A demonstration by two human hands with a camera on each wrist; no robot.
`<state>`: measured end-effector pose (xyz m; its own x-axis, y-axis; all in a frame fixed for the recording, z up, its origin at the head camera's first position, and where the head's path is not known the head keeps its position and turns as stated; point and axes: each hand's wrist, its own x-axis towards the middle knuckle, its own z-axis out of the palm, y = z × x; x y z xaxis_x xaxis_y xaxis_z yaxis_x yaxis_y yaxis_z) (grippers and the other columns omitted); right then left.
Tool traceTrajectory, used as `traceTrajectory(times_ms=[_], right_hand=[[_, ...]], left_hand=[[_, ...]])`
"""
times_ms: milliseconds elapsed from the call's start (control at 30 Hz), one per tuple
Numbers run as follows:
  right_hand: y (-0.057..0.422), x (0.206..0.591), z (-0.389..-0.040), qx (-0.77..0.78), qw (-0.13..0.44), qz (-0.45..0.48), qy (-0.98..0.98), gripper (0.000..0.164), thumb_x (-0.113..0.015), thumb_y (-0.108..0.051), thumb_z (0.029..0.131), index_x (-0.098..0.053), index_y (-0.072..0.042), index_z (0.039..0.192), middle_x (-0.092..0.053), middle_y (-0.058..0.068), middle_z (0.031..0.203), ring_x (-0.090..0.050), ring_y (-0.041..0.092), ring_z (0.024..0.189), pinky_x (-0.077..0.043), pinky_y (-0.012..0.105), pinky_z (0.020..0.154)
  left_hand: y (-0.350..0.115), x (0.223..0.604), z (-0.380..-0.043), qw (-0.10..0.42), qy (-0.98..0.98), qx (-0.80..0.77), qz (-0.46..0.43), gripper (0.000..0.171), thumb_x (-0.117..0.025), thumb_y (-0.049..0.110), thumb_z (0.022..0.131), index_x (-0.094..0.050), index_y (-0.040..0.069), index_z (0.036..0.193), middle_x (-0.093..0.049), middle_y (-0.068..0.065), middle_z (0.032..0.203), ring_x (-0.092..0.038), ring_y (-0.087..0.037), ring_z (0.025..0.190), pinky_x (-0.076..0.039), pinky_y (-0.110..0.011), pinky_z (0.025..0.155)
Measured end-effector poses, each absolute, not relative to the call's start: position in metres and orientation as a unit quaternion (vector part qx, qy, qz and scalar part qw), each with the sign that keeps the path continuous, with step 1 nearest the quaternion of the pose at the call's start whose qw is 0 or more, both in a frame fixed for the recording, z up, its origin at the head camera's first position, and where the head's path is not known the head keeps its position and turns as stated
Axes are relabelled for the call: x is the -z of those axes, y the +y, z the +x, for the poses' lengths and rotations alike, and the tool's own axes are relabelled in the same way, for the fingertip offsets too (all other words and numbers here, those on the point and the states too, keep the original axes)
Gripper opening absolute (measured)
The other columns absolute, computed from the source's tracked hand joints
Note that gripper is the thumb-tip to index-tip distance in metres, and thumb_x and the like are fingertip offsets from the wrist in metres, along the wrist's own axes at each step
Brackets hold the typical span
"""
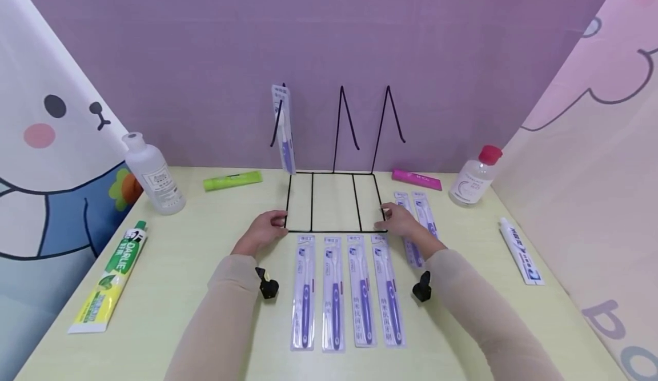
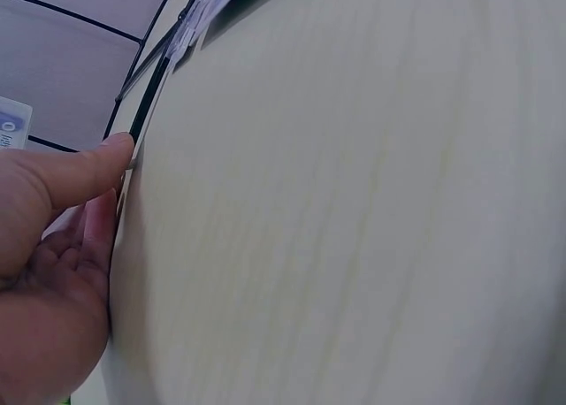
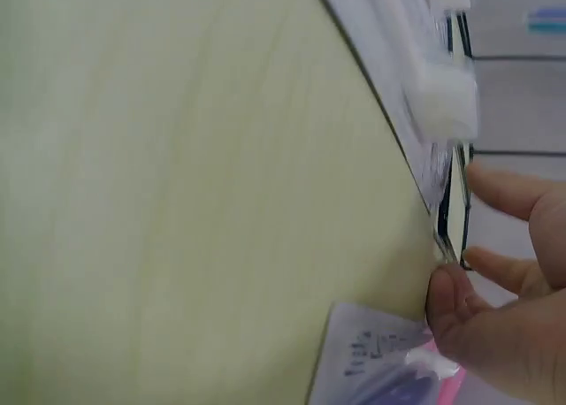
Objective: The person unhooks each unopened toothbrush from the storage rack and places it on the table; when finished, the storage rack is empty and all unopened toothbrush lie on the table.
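Both hands are on the wire rack [image 1: 357,203] here, which sits pretty much mid-table [image 1: 190,255], so I'm taking the middle of its base as the clock centre, 12 at the purple backdrop [image 1: 437,38]. Left hand [image 1: 263,229] is around 8 o'clock, thumb and fingers pinching the rack at its near left corner, and the left wrist view has the thumb right on the wire. Right hand [image 1: 403,223] is between 3 and 4, pinching the near right corner the same way. One brush pack [image 1: 286,132] hangs on the hook at 11, kinda tilted, while the two hooks toward 12 and 1 are bare. Four packs [image 1: 334,301] lie side by side at 6, just in front of the rack, brush heads pointing at it, and two more packs [image 1: 424,212] are near 4, partly behind the right hand and forearm. As for the other stuff, there's a green tube [image 1: 233,181] and a white bottle [image 1: 159,178] a bit past 9, the big Darlie tube [image 1: 110,281] between 8 and 9, a pink tube [image 1: 417,179] between 2 and 3, a red-capped bottle [image 1: 470,181] just shy of 3, and a white tube [image 1: 520,252] between 3 and 4
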<state>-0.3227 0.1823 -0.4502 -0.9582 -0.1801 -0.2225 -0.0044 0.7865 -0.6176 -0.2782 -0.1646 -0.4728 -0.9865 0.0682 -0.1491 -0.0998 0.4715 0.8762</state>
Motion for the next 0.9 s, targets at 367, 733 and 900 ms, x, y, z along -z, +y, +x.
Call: traceTrajectory(times_ms=[367,733,900], right_hand=[[0.188,0.454,-0.327,0.344,0.168,-0.055,0.922,0.082,-0.077,-0.018,0.072,-0.032,-0.005,0.139,-0.042,0.020,0.127,-0.039,0.034,0.115,-0.030,0.046,0.097],[0.187,0.455,-0.323,0.324,0.163,-0.065,0.930,0.080,-0.076,-0.018,0.073,-0.033,-0.004,0.138,-0.044,0.019,0.123,-0.041,0.032,0.112,-0.031,0.044,0.097],[0.187,0.454,-0.324,0.312,0.160,-0.063,0.934,0.079,-0.075,-0.019,0.074,-0.032,-0.006,0.139,-0.045,0.018,0.123,-0.041,0.031,0.112,-0.032,0.044,0.097]], left_hand=[[-0.165,0.472,-0.279,0.091,0.857,-0.506,-0.018,0.051,-0.064,0.002,0.082,-0.046,0.004,0.130,-0.053,-0.012,0.111,-0.047,-0.026,0.104,-0.036,-0.039,0.093],[-0.169,0.456,-0.293,0.050,0.844,-0.533,-0.032,0.040,-0.058,0.003,0.086,-0.050,-0.002,0.124,-0.056,-0.017,0.112,-0.055,-0.028,0.098,-0.046,-0.036,0.081],[-0.176,0.421,-0.317,-0.054,0.818,-0.572,-0.041,0.040,-0.059,0.009,0.086,-0.049,0.003,0.125,-0.057,-0.011,0.113,-0.058,-0.025,0.094,-0.048,-0.035,0.077]])
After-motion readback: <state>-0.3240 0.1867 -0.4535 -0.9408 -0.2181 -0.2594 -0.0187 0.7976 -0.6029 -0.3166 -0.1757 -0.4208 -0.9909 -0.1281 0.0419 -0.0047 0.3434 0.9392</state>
